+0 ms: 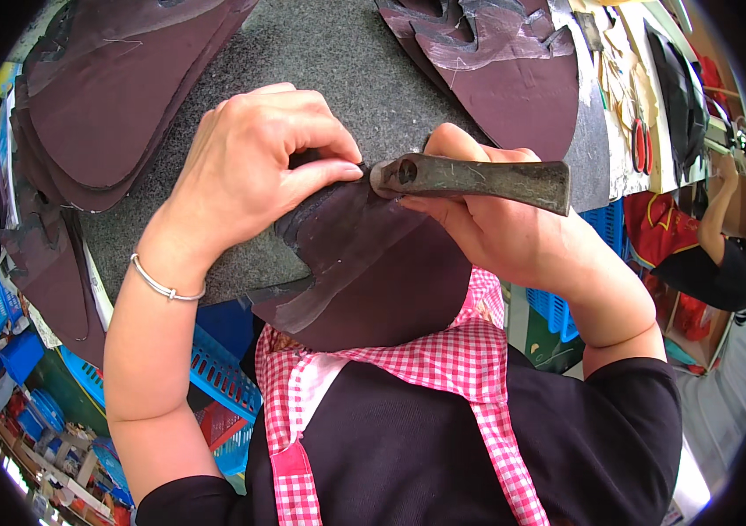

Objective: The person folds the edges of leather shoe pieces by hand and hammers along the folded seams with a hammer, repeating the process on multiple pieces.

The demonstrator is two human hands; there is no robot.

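1. Left, far: stacked dark-maroon, curved leather-like sheets lie on the speckled grey desk.
2. Left hand: narrow grip, thumb and forefinger pinching the far edge of one dark-maroon, curved leather-like piece.
3. Middle, near: that piece lies across the desk's near edge.
4. Right hand: grip closed around a dark, worn metal hammer, its head beside the left fingertips.
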